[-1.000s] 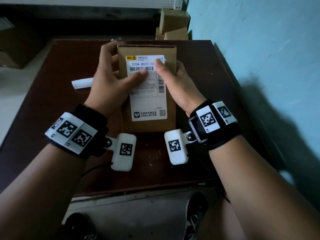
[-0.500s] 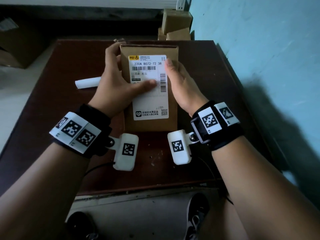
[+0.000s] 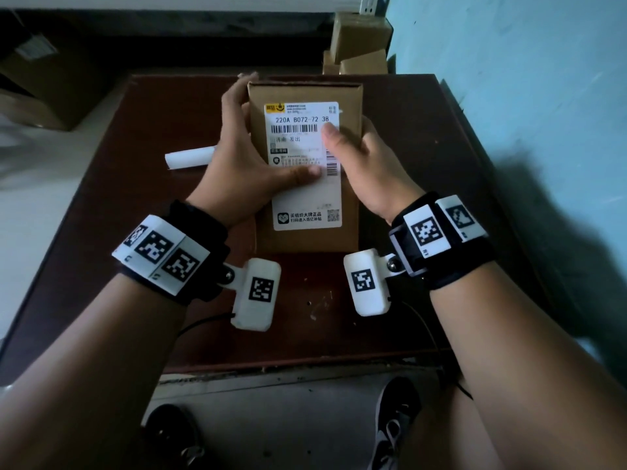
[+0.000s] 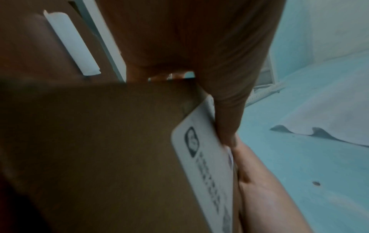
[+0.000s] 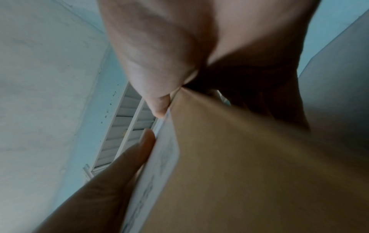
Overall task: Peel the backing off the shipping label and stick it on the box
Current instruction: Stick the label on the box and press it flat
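A brown cardboard box (image 3: 305,239) lies on the dark brown table (image 3: 135,239), with the white shipping label (image 3: 307,205) flat on its top face. My left hand (image 3: 244,171) grips the box's left side, its thumb laid across the middle of the label. On the other side, my right hand (image 3: 368,171) holds the right edge, thumb pressing the label beside the barcode. The left wrist view shows the box (image 4: 99,141), the label (image 4: 207,165) and my thumb on it. In the right wrist view the box (image 5: 249,165) fills the frame, both thumbs touching the label (image 5: 159,165).
A curled white backing strip (image 3: 190,157) lies on the table left of the box. Small cardboard boxes (image 3: 359,42) are stacked beyond the far right corner. A larger carton (image 3: 51,79) stands on the floor at left. A blue wall (image 3: 526,96) runs along the right.
My left thumb has slid down the label toward me, from the barcode to the middle. The right thumb has stayed near the barcode's right end. The box has not moved.
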Motion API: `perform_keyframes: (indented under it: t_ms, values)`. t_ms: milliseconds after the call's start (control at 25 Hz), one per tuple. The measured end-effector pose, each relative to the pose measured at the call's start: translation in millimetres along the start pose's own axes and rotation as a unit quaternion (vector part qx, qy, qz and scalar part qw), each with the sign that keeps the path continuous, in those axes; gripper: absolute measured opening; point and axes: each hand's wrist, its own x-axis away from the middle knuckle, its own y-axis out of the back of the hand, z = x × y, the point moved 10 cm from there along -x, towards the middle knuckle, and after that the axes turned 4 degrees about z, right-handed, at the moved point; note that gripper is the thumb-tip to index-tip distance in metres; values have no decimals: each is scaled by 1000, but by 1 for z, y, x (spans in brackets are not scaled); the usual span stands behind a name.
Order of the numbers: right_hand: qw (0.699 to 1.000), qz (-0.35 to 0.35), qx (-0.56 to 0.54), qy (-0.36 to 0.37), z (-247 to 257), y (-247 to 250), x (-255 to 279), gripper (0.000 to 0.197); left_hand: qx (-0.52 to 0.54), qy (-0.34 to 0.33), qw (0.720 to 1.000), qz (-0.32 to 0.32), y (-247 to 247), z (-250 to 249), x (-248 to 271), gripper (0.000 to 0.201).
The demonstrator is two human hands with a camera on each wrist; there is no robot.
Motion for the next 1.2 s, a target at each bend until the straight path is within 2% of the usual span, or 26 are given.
perform_keyframes:
  t_ms: [120, 200, 280, 360, 520, 600, 680, 760, 800, 880, 960, 1040, 1200]
  values:
    - [1000, 10, -19, 12, -1, -3, -2, 69, 47, 21, 996, -74, 15, 0, 1, 70]
    - [1000, 19, -17, 17, -1, -7, -5, 96, 108, 23, 987, -117, 25, 1, 3, 47]
    - [999, 26, -5, 28, 1, -10, -6, 122, 147, 35, 979, -137, 31, 4, 3, 35]
    - [999, 23, 5, 38, 2, -10, -7, 127, 151, 38, 982, -107, 28, 2, 2, 45]
    - [999, 30, -12, 26, -3, -7, -6, 92, 49, 42, 997, 47, 3, 10, -1, 114]
    - [999, 34, -13, 24, -4, -7, -5, 88, 0, 39, 996, 79, -2, 11, -1, 135]
    - [999, 29, -4, 32, -2, -6, -4, 87, 17, 20, 998, 59, -1, 6, -1, 125]
    - [999, 27, 6, 42, 1, -6, -2, 91, 47, 15, 999, 3, 5, 2, 0, 98]
    - [998, 36, 8, 46, 3, -8, 0, 101, 61, 19, 998, -26, 9, 3, 0, 86]
    - [996, 59, 34, 55, 8, -14, 4, 136, 106, 25, 991, -74, 19, 7, -1, 67]
    - [993, 71, 74, 57, 9, -18, 4, 156, 141, 29, 986, -88, 24, 13, -2, 54]
    - [993, 90, 71, 38, 3, -18, 2, 158, 139, 35, 987, -77, 24, 13, -4, 50]
    - [987, 145, 71, 0, -7, -17, 7, 153, 82, 30, 995, -42, 22, 7, -6, 56]
